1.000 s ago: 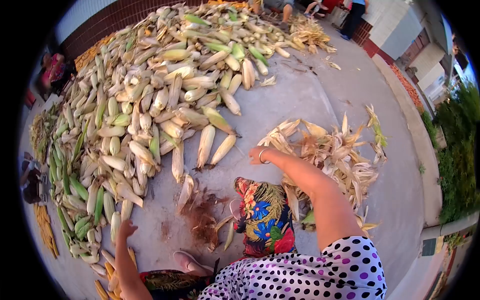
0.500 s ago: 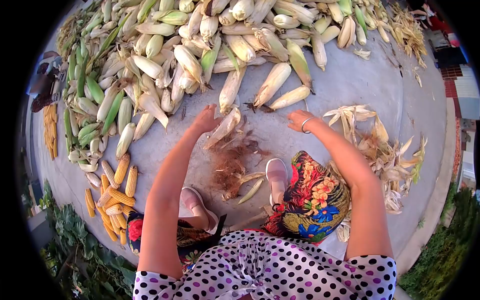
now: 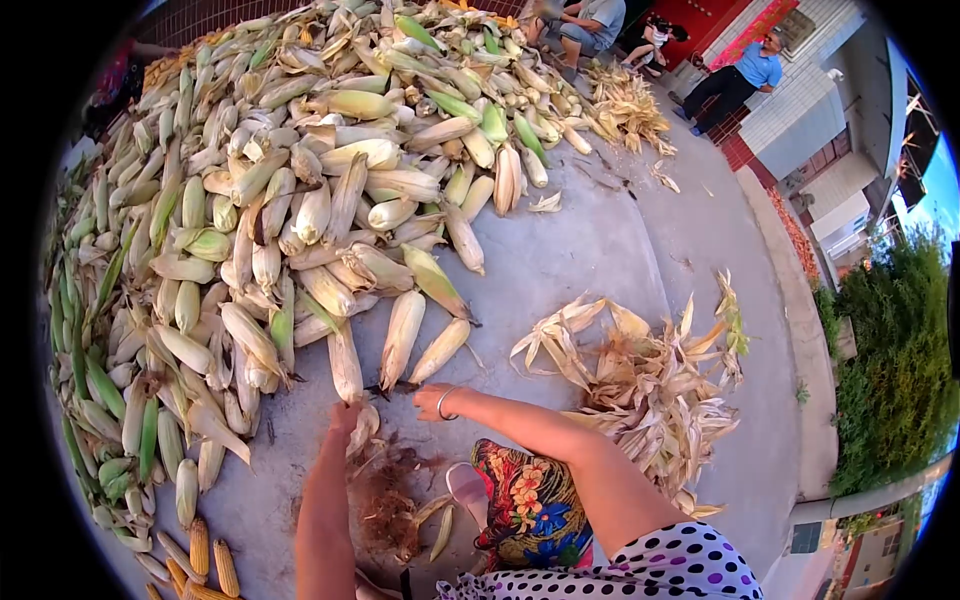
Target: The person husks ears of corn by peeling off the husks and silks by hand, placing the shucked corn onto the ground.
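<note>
Unhusked corn ears (image 3: 300,190) lie in a large pile in front of me. My left hand (image 3: 345,415) is at the lower end of one pale ear (image 3: 345,362) at the pile's near edge; its fingers are mostly hidden, so its grip is unclear. My right hand (image 3: 432,402), with a bracelet at the wrist, is just below another ear (image 3: 440,349), fingers pointing left near the dark stalk ends; their closure is too small to tell. Brown corn silk (image 3: 385,505) lies on the ground below my hands.
Loose husks (image 3: 655,390) are heaped to the right of my knee. Husked yellow cobs (image 3: 199,548) lie at the lower left. A person in blue (image 3: 758,68) stands at the upper right, and a seated person (image 3: 597,22) is behind the pile. Greenery (image 3: 895,350) grows along the right side.
Both hands have reached the near edge of the pile, and they are closer together than half a second ago. The camera view has swung, bringing the background people into sight.
</note>
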`<action>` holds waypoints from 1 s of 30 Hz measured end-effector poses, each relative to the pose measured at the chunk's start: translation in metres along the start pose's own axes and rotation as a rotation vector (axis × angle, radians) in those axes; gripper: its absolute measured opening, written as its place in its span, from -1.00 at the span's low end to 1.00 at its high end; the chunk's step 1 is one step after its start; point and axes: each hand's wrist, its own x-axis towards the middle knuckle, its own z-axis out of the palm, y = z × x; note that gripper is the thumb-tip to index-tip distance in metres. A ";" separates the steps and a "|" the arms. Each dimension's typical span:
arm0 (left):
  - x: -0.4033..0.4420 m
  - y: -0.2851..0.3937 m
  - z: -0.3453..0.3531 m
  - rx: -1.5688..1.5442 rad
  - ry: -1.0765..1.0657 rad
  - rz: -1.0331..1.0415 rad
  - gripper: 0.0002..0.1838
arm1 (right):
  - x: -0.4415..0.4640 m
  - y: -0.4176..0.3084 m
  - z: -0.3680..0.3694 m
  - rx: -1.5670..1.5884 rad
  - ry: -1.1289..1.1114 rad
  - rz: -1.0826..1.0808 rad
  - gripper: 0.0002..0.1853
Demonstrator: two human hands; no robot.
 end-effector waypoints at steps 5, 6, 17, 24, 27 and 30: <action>-0.058 0.059 -0.002 -0.435 -0.053 0.093 -0.68 | 0.004 -0.001 -0.022 0.197 -0.046 -0.067 -0.56; -0.074 0.075 -0.012 -0.544 -0.112 0.088 -0.69 | -0.001 -0.006 -0.035 0.359 -0.024 0.055 -0.53; -0.277 0.172 -0.061 -0.095 -0.304 0.605 -0.81 | -0.050 -0.079 -0.115 1.733 0.536 0.238 -0.23; -0.353 0.159 -0.079 0.516 -0.093 0.969 -0.79 | -0.051 -0.094 -0.137 1.843 0.845 0.177 -0.29; -0.360 0.140 -0.087 0.637 -0.059 0.948 -0.79 | -0.043 -0.117 -0.139 1.733 0.977 0.282 -0.36; -0.351 0.120 -0.098 0.671 -0.125 0.895 -0.77 | -0.079 -0.162 -0.136 1.364 1.083 0.041 -0.46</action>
